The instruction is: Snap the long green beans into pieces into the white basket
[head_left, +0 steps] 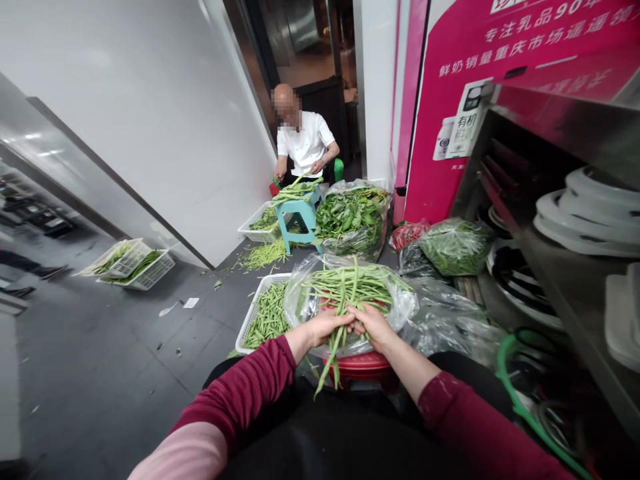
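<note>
My left hand [326,327] and my right hand [371,325] meet over a red stool [363,363], fingers closed round a bunch of long green beans [337,350]. The lower ends of the bunch hang toward my lap. Just behind my hands, an open clear plastic bag [300,283] holds more long beans [370,283]. To the left of the bag stands a white basket [243,333] of short bean pieces [269,313].
A person [305,143] in white sits beyond a blue stool [295,217] piled with greens. Bagged leaves [353,213] lie beside it. White baskets [150,277] stand at left; a metal shelf [565,287] with dishes is at right.
</note>
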The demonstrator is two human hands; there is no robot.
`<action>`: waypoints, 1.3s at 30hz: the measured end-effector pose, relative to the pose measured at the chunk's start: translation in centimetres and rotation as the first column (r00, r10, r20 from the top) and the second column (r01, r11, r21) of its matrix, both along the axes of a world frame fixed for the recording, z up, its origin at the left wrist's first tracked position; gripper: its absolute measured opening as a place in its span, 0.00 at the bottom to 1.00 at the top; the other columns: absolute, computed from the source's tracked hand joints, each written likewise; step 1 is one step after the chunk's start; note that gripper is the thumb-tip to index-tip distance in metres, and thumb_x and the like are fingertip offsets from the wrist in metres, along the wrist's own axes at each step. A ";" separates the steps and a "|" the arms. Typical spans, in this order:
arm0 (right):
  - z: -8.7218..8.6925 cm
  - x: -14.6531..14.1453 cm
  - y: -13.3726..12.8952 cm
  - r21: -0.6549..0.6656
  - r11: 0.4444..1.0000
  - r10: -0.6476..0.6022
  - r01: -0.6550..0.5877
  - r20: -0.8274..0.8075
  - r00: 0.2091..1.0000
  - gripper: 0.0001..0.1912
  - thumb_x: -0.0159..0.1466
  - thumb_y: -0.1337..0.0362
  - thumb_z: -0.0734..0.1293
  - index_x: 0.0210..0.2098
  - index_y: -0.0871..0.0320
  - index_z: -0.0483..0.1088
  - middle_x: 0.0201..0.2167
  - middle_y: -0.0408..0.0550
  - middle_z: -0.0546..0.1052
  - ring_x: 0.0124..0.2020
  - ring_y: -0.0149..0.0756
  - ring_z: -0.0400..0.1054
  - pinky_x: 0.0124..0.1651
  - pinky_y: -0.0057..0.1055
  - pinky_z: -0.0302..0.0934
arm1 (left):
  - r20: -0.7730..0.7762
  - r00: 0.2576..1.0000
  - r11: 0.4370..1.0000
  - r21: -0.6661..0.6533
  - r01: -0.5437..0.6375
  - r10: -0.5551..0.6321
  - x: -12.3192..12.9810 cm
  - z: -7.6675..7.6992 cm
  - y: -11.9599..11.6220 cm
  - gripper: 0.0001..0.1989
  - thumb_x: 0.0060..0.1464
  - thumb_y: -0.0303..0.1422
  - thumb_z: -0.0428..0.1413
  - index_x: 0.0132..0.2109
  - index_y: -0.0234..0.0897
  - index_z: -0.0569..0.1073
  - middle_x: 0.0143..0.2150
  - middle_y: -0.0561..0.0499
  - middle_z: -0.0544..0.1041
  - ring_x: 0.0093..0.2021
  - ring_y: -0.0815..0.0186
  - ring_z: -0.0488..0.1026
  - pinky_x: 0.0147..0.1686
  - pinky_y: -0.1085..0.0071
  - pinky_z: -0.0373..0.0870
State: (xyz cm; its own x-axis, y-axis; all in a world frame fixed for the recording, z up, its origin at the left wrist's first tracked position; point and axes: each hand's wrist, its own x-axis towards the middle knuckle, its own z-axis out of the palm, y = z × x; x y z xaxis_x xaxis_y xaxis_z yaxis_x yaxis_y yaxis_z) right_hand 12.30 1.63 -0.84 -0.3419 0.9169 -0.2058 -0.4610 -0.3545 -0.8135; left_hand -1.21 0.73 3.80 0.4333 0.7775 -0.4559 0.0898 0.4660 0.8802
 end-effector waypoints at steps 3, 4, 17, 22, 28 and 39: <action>0.0 0.0 0.0 -0.036 0.999 -0.006 0.005 -0.040 0.999 0.18 0.47 0.54 0.71 0.26 0.58 0.61 0.12 0.33 0.60 0.11 0.21 0.48 0.15 0.22 0.45 | 0.023 1.000 0.998 0.063 0.004 -0.006 0.5 -0.5 -0.1 0.21 0.44 0.45 0.58 0.31 0.27 0.74 0.27 0.47 0.72 0.24 0.75 0.63 0.24 0.78 0.57; 0.0 0.1 0.0 -0.064 0.998 -0.021 0.016 -0.077 0.997 0.18 0.46 0.54 0.71 0.25 0.58 0.61 0.13 0.33 0.59 0.11 0.20 0.47 0.15 0.22 0.45 | 0.024 1.000 0.996 0.083 0.015 -0.017 0.5 -0.6 -0.2 0.20 0.45 0.44 0.58 0.32 0.27 0.74 0.28 0.47 0.73 0.24 0.76 0.62 0.24 0.78 0.57; 0.4 1.1 0.7 -0.178 0.974 -0.151 0.138 -0.058 0.987 0.17 0.47 0.54 0.69 0.30 0.60 0.68 0.20 0.38 0.65 0.13 0.20 0.48 0.17 0.24 0.48 | 0.037 0.898 0.899 -0.042 -0.437 0.438 -5.1 2.7 -2.6 0.15 0.42 0.38 0.62 0.29 0.34 0.65 0.11 0.63 0.54 0.11 0.79 0.51 0.12 0.81 0.49; 1.1 -0.6 -1.1 -0.100 0.995 0.000 -0.014 -0.136 0.991 0.18 0.49 0.53 0.69 0.34 0.58 0.68 0.23 0.39 0.67 0.13 0.19 0.46 0.18 0.23 0.50 | 0.159 0.878 0.892 -0.043 -0.450 0.451 -2.0 1.3 -3.7 0.24 0.38 0.36 0.64 0.43 0.34 0.67 0.20 0.58 0.68 0.12 0.81 0.53 0.11 0.81 0.49; 1.2 -1.3 -2.3 -0.028 1.000 -0.003 0.000 -0.124 0.992 0.16 0.48 0.55 0.70 0.30 0.59 0.67 0.23 0.39 0.68 0.13 0.20 0.49 0.18 0.23 0.49 | 0.259 0.784 0.816 -0.032 -0.577 0.564 -0.9 1.5 -2.7 0.19 0.40 0.40 0.62 0.36 0.31 0.68 0.20 0.58 0.67 0.12 0.81 0.55 0.12 0.80 0.51; 1.7 1.0 -0.4 -0.120 0.970 -0.231 0.213 -0.165 0.959 0.17 0.46 0.57 0.70 0.33 0.58 0.70 0.27 0.44 0.72 0.14 0.20 0.46 0.18 0.24 0.49 | 0.333 0.749 0.774 0.080 -0.628 0.573 -6.0 4.3 -2.1 0.15 0.41 0.36 0.61 0.34 0.33 0.67 0.22 0.60 0.65 0.12 0.82 0.53 0.11 0.82 0.51</action>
State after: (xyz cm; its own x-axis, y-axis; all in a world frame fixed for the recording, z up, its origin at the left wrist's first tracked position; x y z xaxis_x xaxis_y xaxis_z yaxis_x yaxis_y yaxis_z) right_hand 13.32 1.21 0.85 -0.1710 0.9517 -0.2551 -0.6701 -0.3022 -0.6779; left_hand -7.23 -1.33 8.09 -0.0673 0.9728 -0.2217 -0.4117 0.1753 0.8943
